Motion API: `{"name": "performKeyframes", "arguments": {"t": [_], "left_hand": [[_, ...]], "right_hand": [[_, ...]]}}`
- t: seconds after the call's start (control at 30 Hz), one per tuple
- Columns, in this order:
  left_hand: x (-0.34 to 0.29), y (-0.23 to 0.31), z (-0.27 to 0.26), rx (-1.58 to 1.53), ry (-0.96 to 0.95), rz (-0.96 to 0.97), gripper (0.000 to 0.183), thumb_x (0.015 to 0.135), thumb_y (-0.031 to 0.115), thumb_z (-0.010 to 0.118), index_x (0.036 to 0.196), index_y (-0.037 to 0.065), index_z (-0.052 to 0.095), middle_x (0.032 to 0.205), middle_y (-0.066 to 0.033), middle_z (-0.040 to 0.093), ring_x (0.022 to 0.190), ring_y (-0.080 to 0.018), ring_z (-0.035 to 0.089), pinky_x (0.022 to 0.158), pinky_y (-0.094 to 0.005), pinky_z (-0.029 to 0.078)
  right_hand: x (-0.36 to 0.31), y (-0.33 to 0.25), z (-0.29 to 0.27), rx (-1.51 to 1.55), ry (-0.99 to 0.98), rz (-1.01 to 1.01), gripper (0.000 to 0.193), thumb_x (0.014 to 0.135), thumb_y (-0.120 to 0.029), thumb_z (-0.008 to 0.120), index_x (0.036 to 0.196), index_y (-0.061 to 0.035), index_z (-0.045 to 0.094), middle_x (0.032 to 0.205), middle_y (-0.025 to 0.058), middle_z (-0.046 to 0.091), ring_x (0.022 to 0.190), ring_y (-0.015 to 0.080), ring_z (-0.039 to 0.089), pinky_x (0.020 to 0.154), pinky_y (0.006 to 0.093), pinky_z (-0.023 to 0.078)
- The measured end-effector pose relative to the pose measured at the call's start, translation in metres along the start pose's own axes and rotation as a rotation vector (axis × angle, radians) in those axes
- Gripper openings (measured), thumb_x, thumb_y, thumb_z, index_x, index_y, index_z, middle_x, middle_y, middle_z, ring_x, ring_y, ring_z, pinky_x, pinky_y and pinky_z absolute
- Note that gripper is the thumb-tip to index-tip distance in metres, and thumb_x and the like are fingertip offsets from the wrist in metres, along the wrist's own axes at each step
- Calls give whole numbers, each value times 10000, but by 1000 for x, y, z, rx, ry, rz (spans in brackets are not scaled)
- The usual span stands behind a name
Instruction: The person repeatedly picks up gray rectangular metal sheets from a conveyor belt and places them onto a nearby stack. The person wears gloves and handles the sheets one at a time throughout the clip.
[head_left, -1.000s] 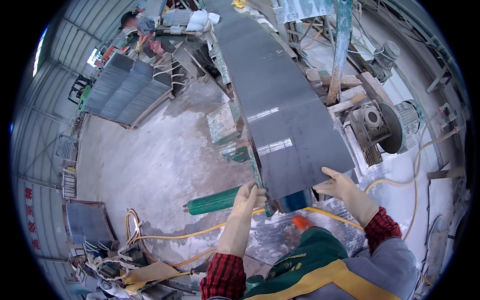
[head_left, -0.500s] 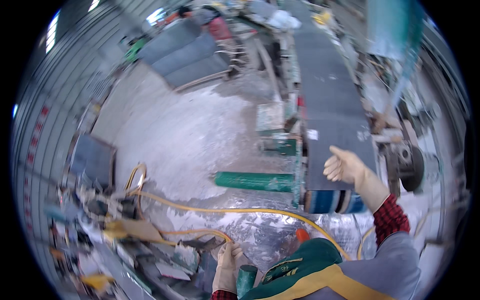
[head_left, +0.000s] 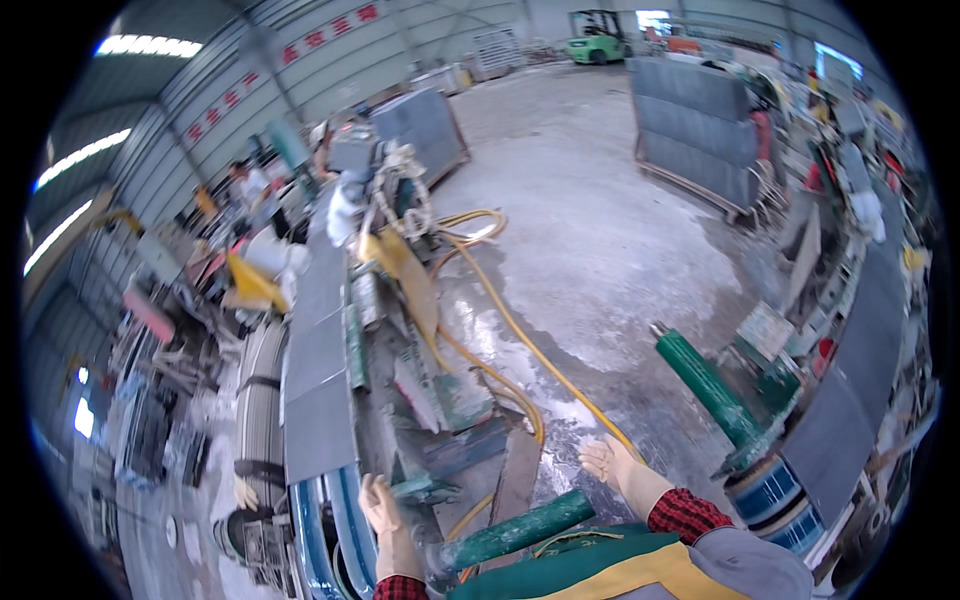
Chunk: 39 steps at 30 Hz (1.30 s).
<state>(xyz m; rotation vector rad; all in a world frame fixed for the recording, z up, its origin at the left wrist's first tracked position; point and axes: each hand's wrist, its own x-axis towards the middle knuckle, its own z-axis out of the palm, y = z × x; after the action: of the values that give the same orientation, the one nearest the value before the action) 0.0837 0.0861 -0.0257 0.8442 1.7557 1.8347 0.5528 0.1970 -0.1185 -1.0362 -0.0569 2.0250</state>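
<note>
My left hand [head_left: 382,520], in a pale work glove, is raised with its fingers pointing up and loosely apart, holding nothing. It is nearest to the blue roller [head_left: 345,530] at the end of the left conveyor, which carries grey slabs [head_left: 318,400]. My right hand [head_left: 622,474], gloved alike, reaches forward over the wet floor beside the yellow hose [head_left: 530,345]. Its fingers are stretched out and empty. Close in front of my apron lies a green roller [head_left: 525,528], between the two arms.
Another green roller [head_left: 705,385] juts from the right conveyor [head_left: 850,420]. Grey slabs stand stacked on a far rack [head_left: 690,125] and a second rack [head_left: 420,130]. A green forklift [head_left: 597,40] is at the back. People [head_left: 255,195] are at the far left.
My view has swung left, bringing the left conveyor in. My right hand has left the right conveyor and is over the floor; my left hand is now beside the left conveyor's roller.
</note>
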Motion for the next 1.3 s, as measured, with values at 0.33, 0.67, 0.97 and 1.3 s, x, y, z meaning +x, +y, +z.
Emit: {"name": "performKeyframes", "arguments": {"t": [0.33,0.67,0.97,1.3], "left_hand": [[34,-14,-156,555,399,267,382,985,57,491,1339,-84,469,1284,-244,569,1180,-300,581,1030,-359,437],[94,-24,-87,1002,183,544,408,927,95,543,1304,-56,503,1266,-268,558,1180,-442,511,1034,-472,390],[89,28,-69,999,110,401,362,840,91,578,1184,0,510,1125,-237,561,1011,-429,516,900,-496,415],[80,24,-71,1162,162,364,461,869,154,592,1281,-19,480,1301,-210,531,1252,-404,456,1100,-476,324]], "right_hand": [[6,38,12,-108,324,-152,483,1045,-387,334,1210,10,554,1140,208,662,977,345,682,830,453,582],[-16,12,8,-113,367,-232,475,1051,-363,315,1227,26,523,1179,221,637,1002,366,661,837,456,561],[-12,-6,-114,-67,96,-34,540,1038,-412,271,1318,10,458,1334,174,553,1181,363,552,1003,488,457],[29,-27,-28,-308,74,18,444,1049,-296,302,1331,19,437,1361,191,527,1244,359,519,1051,468,436]]}}
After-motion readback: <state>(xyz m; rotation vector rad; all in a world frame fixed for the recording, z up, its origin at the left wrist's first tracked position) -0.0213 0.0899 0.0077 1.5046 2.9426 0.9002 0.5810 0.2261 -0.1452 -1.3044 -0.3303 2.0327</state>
